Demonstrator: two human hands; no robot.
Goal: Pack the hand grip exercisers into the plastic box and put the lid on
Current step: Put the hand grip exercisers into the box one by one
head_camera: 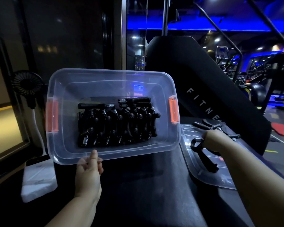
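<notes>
Dim gym; left hand grips box; right hand grips exerciser

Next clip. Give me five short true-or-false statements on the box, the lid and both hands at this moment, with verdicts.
1. The left hand holds the near rim of the plastic box. True.
2. The box is empty. False: many black exercisers lie packed in it.
3. The lid is already on the box. False: the lid lies flat to the right of the box.
4. The right hand grips an exerciser over the lid. True.
5. The box's latches are blue. False: the latches are orange.
</notes>
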